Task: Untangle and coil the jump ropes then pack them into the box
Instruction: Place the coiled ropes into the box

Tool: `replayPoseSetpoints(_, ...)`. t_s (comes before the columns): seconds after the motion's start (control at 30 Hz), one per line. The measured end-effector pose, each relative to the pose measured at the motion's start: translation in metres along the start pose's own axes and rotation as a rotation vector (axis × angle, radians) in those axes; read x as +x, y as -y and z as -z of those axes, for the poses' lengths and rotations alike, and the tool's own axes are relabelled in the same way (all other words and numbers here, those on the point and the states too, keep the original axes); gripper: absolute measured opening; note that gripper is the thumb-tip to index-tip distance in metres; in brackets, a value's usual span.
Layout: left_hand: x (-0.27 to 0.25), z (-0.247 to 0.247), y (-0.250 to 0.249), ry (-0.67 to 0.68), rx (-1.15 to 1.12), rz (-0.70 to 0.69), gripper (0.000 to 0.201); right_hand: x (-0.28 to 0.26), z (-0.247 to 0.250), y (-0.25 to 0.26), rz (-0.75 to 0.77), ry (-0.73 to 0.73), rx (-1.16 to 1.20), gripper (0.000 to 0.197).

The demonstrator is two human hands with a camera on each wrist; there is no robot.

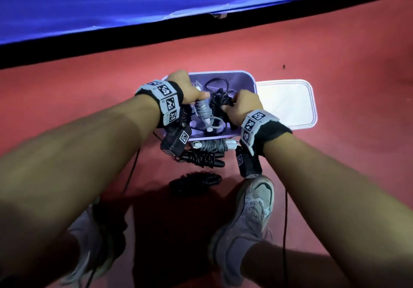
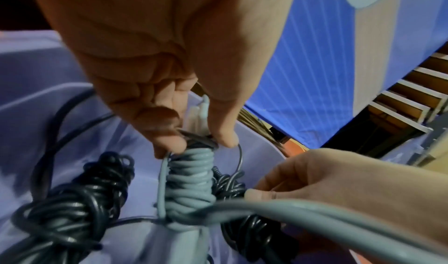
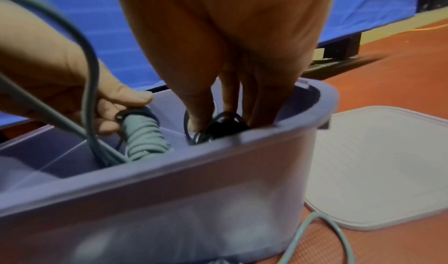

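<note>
From the head view, a lilac box (image 1: 251, 82) sits open on the red floor (image 1: 89, 82) with several wound ropes inside it; the left hand (image 1: 185, 88) reaches into its near-left part and grips the top of a grey coiled rope (image 1: 202, 109), while the right hand (image 1: 245, 105) closes its fingers on a black coiled rope (image 1: 218, 102) just beside it. Below both wrists, outside the box, lie another grey bundle (image 1: 212, 145) and two black bundles (image 1: 201, 158), and to the right of the right hand a white lid (image 1: 288, 102) lies flat, touching the box. Both forearms stretch forward over a pair of pale sneakers (image 1: 245, 220); a blue table (image 1: 134, 1) stands beyond the hands. From the left wrist, thumb and fingers (image 2: 169, 141) pinch the grey coiled rope (image 2: 189, 174) at its upper end, upright in the box (image 2: 36, 88), with black bundles (image 2: 72, 203) on either side under the hand; the right hand (image 2: 339, 187) comes in from the right. From the right wrist, the right hand's fingers (image 3: 201, 111) curl down around the black coiled rope (image 3: 223, 122) inside the box wall (image 3: 194, 172), the left hand (image 3: 72, 80) holds the grey coiled rope (image 3: 143, 134) to its left, and the lid (image 3: 375, 162) rests on the floor (image 3: 387, 67) to its right.
</note>
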State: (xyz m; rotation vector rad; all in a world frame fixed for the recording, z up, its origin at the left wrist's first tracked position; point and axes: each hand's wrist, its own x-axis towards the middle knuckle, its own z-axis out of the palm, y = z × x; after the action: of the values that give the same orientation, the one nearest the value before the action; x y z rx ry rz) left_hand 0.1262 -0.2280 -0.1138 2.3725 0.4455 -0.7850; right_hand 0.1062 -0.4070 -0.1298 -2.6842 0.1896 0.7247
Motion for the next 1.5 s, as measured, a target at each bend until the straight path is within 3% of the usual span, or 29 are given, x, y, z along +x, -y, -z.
replayPoseSetpoints(0.07, 0.010, -0.008, 0.002, 0.050, 0.007, -0.002, 0.037, 0.007, -0.004, 0.005, 0.007, 0.087, -0.052, 0.024)
replayPoseSetpoints(0.17, 0.016, -0.015, 0.002, 0.094, 0.060, -0.049, 0.025, 0.014, -0.010, 0.005, 0.003, 0.189, -0.105, 0.044)
replayPoseSetpoints(0.23, 0.013, -0.018, 0.003, 0.075, 0.159, -0.152, 0.016, 0.016, -0.011, -0.001, 0.013, 0.217, -0.148, 0.052)
replayPoseSetpoints(0.33, 0.010, -0.027, 0.007, 0.155, 0.297, -0.291, 0.026, 0.016, -0.012, -0.001, 0.086, 0.289, -0.224, 0.044)
replayPoseSetpoints(0.43, 0.012, -0.035, 0.008, 0.265, 0.516, -0.301, 0.048, 0.013, -0.012, 0.004, 0.077, 0.361, -0.246, 0.040)
replayPoseSetpoints(0.57, 0.008, -0.031, 0.008, 0.361, 0.691, -0.294, 0.036, 0.010, -0.014, 0.001, 0.124, 0.401, -0.304, 0.032)
replayPoseSetpoints(0.63, 0.002, -0.027, 0.008, 0.349, 0.673, -0.279, 0.029, 0.006, -0.011, -0.002, 0.142, 0.376, -0.309, 0.034)
replayPoseSetpoints(0.77, -0.012, -0.009, 0.011, 0.211, 0.532, -0.317, 0.051, -0.006, 0.006, -0.004, 0.190, 0.188, -0.170, 0.032)
replayPoseSetpoints(0.9, -0.040, 0.014, 0.008, 0.065, 0.479, -0.418, 0.035, -0.028, 0.027, -0.004, 0.281, 0.061, -0.053, 0.025)
replayPoseSetpoints(1.07, -0.090, 0.016, 0.020, -0.054, 0.367, -0.493, 0.018, -0.066, 0.029, -0.002, 0.399, 0.020, 0.017, 0.012)
replayPoseSetpoints(1.27, -0.140, -0.001, 0.060, -0.061, 0.264, -0.484, 0.003, -0.112, 0.010, 0.005, 0.470, 0.110, 0.030, 0.003)
replayPoseSetpoints(1.5, -0.151, -0.060, 0.117, 0.190, 0.487, -0.344, 0.025, -0.127, -0.050, -0.015, 0.438, 0.289, -0.255, 0.028)
